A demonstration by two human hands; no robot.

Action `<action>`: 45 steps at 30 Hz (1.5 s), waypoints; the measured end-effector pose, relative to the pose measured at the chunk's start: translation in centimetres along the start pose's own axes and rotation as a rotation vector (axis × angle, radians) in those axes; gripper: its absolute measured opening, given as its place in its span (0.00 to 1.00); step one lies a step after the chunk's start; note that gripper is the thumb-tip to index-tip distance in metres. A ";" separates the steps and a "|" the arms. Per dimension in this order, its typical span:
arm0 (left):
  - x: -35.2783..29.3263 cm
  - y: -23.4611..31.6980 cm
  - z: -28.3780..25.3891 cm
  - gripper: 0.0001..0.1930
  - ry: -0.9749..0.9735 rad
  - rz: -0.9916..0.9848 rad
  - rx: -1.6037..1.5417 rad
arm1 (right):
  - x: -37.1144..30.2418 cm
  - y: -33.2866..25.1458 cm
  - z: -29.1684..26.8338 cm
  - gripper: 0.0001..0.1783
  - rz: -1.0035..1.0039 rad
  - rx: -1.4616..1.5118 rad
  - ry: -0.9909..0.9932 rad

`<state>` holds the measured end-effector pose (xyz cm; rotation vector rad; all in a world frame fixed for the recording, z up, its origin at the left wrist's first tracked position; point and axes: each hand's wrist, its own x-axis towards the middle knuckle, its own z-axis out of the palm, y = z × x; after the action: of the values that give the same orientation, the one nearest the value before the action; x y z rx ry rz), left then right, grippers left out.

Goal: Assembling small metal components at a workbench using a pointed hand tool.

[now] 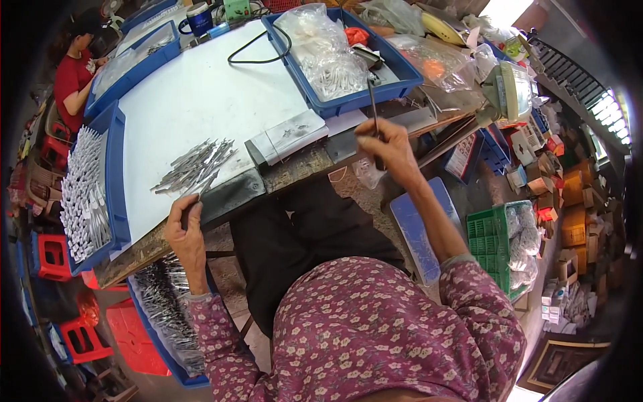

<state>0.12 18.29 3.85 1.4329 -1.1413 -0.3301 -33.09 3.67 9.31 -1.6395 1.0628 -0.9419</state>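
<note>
At the table's near edge, my left hand (185, 228) is closed in a pinch. From its fingertips a thin grey metal strip seems to reach toward a loose pile of similar thin metal strips (195, 166) on the white table top (201, 94). My right hand (392, 149), raised over the edge farther right, is wrapped round a slender dark rod-like tool (373, 100) held nearly upright; its exact kind is unclear. Between the hands lie a dark metal block (234, 193) on the edge and a flat pale plate with a wire or cord round it (288, 136).
A blue tray (119, 194) of white-wrapped sticks stands left. Another blue tray (355, 104) with plastic bags is at the far right. A lamp (512, 90) juts out right. Below are a blue bin (191, 380) of dark strips and a green crate (485, 241). A person (70, 84) sits far left.
</note>
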 end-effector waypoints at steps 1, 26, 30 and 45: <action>-0.4 0.1 -0.2 0.05 0.024 -0.037 -0.057 | 1.6 0.4 -0.7 0.08 -0.080 -0.046 -0.011; -4.3 0.9 2.4 0.05 -0.047 -0.155 -0.007 | 21.3 5.0 -6.6 0.08 0.100 -0.222 -0.051; -4.8 1.0 2.2 0.04 -0.060 -0.140 -0.026 | 20.0 3.3 -5.7 0.06 -0.101 -0.234 -0.049; -4.6 1.5 3.9 0.05 -0.075 -0.178 -0.020 | 18.7 1.9 -3.2 0.10 -0.292 -0.283 -0.048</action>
<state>-5.72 19.86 2.32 1.5184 -1.0697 -0.5226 -30.28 -15.19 10.34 -2.0830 0.9729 -0.9654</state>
